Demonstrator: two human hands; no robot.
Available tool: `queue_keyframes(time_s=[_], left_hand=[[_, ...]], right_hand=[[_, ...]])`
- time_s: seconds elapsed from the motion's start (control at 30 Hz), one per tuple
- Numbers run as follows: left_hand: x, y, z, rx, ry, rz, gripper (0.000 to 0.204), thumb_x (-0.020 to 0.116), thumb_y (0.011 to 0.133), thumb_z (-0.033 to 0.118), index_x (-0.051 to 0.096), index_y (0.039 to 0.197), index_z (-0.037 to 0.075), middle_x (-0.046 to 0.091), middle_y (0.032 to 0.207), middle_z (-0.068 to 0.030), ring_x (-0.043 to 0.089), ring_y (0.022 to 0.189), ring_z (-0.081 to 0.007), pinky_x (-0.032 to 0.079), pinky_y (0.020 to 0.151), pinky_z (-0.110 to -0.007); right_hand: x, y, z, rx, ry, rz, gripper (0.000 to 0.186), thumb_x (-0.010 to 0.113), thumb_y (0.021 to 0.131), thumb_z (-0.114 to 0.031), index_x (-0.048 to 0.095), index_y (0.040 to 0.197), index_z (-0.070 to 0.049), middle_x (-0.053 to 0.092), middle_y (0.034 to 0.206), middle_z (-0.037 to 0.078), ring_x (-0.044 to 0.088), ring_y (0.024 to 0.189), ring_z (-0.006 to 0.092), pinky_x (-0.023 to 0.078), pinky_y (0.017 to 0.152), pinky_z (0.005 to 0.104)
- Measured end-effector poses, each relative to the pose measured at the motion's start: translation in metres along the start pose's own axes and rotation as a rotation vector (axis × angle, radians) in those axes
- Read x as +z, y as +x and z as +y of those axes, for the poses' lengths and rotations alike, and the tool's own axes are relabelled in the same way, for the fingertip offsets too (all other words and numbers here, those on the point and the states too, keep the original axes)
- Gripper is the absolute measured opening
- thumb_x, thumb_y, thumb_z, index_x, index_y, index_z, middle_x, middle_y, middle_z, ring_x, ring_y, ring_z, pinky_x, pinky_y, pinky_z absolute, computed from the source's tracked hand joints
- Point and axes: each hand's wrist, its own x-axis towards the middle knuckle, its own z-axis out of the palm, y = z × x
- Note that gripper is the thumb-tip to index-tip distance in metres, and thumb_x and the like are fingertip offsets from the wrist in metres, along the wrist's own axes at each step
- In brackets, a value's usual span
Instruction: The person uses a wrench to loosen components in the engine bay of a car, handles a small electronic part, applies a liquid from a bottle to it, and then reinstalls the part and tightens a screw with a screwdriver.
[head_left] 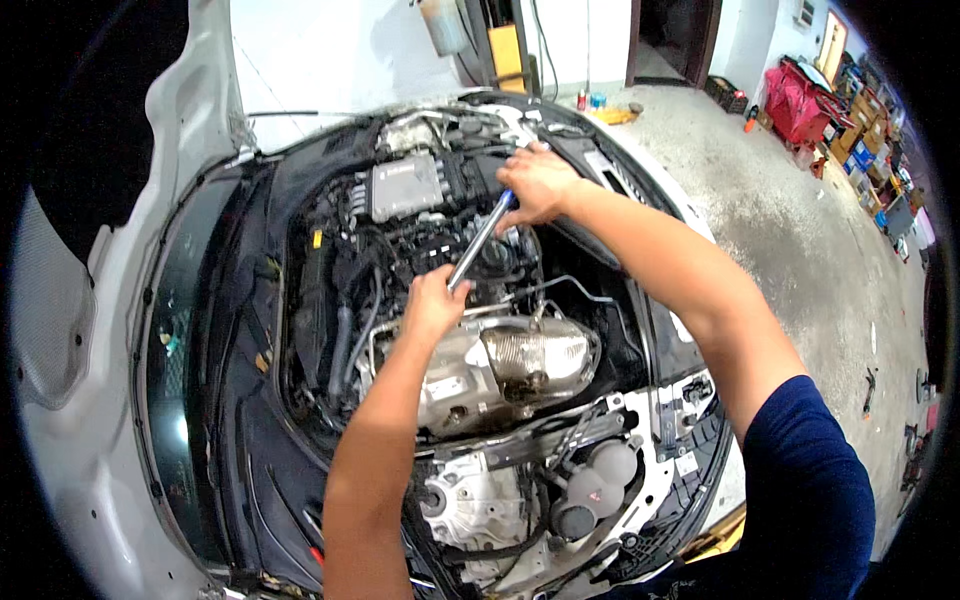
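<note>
The fingers of the left hand (432,303) were wrapped tight around the lower end of a long chrome ratchet wrench (478,243), and the fingers of the right hand (538,183) were closed over its upper end, where a blue grip showed just under the palm. The wrench slanted from lower left to upper right, lying over the middle of the open engine bay (300,300) of a white car, with both forearms reaching in from the lower edge and a dark blue sleeve (805,480) covering the right upper arm. Just below the left hand sat a silvery heat shield (530,358), wrinkled and shiny. Beyond the right hand, toward the far end of the bay, lay a grey engine cover (405,185) among black hoses and wiring. A round black reservoir cap (592,478) stood near the closer edge. To the right spread the bare concrete floor (800,230), and a red tool cart (797,103) stood well apart in the far corner.
</note>
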Motion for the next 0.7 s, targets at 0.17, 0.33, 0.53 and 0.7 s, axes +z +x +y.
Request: queue_keyframes(time_s=[0.17, 0.33, 0.53, 0.7], left_hand=[[-0.007, -0.010, -0.002, -0.019, -0.091, 0.144, 0.021, 0.068, 0.081, 0.024, 0.067, 0.087, 0.003, 0.062, 0.066, -0.0208, 0.063, 0.070, -0.0392, 0.048, 0.066, -0.047], [-0.059, 0.015, 0.015, 0.022, 0.005, 0.091, 0.025, 0.071, 0.081, 0.024, 0.069, 0.089, 0.001, 0.062, 0.063, -0.0170, 0.061, 0.057, -0.0227, 0.047, 0.058, -0.037], [-0.085, 0.007, 0.057, 0.046, -0.033, 0.071, 0.025, 0.069, 0.081, 0.024, 0.071, 0.093, 0.002, 0.063, 0.064, -0.0192, 0.066, 0.067, -0.0341, 0.050, 0.066, -0.041], [-0.138, -0.023, 0.111, 0.214, -0.023, 0.161, 0.022, 0.068, 0.083, 0.019, 0.069, 0.095, 0.001, 0.058, 0.056, -0.0157, 0.062, 0.052, -0.0283, 0.048, 0.055, -0.038]], right_hand=[[-0.007, 0.023, -0.010, -0.108, -0.062, 0.108, 0.084, 0.058, 0.068, -0.077, 0.061, 0.110, -0.004, 0.060, 0.110, 0.017, 0.050, 0.118, 0.0310, 0.029, 0.109, 0.0483], [-0.025, 0.035, 0.005, -0.086, -0.047, 0.346, 0.077, 0.063, 0.070, -0.070, 0.059, 0.107, -0.003, 0.060, 0.103, 0.016, 0.055, 0.110, 0.0320, 0.035, 0.104, 0.0472], [-0.061, 0.000, 0.021, -0.050, -0.087, 0.473, 0.070, 0.065, 0.070, -0.068, 0.060, 0.100, -0.004, 0.060, 0.096, 0.014, 0.057, 0.100, 0.0315, 0.043, 0.091, 0.0440], [-0.139, -0.057, 0.022, -0.073, -0.073, 0.586, 0.069, 0.067, 0.068, -0.068, 0.058, 0.089, -0.002, 0.059, 0.092, 0.017, 0.059, 0.094, 0.0357, 0.043, 0.088, 0.0469]])
